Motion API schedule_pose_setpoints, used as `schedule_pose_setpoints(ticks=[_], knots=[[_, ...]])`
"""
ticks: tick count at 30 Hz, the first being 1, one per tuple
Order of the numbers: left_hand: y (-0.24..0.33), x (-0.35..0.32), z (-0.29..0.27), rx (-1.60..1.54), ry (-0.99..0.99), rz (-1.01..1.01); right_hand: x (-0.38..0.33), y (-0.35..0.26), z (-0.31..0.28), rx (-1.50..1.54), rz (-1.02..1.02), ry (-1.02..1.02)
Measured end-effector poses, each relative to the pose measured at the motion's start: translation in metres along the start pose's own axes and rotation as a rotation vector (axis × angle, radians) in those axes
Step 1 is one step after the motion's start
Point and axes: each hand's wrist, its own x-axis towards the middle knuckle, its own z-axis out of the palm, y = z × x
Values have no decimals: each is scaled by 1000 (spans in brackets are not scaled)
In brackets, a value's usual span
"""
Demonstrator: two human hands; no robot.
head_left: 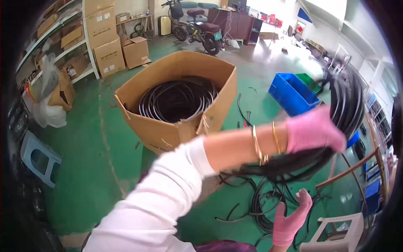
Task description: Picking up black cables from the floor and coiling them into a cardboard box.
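Observation:
My left hand (pixel 317 131), in a pink glove, reaches across to the right and grips a thick coil of black tubing (pixel 345 98). The coil hangs raised above the floor and is partly smeared by motion. Lower down, my right hand (pixel 291 218), also gloved in pink, is open with its fingers apart and holds nothing. Below the coil, more loose black tubing (pixel 261 206) lies on the green floor close to my right hand. A large open cardboard box (pixel 168 133) stands left of the coil, with more black tubing coils (pixel 178 98) inside.
Beyond the coil sit a blue crate (pixel 289 94) and a green crate (pixel 308 82). One plastic stool (pixel 336 235) is at lower right, another stool (pixel 40 157) at far left. Shelves (pixel 63 52), stacked cartons (pixel 105 50) and an electric bike (pixel 201 31) line the back.

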Motion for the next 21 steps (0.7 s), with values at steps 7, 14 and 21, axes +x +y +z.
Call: schedule_pose_setpoints(ticks=[7, 14, 21], knots=[[204, 31, -115, 1038, 216, -80, 30, 19, 37, -188, 3, -83], [189, -30, -292, 1270, 369, -269, 29, 40, 85, -242, -70, -213], [-141, -139, -384, 1856, -785, -923, 12, 21, 83, -391, -92, -395]])
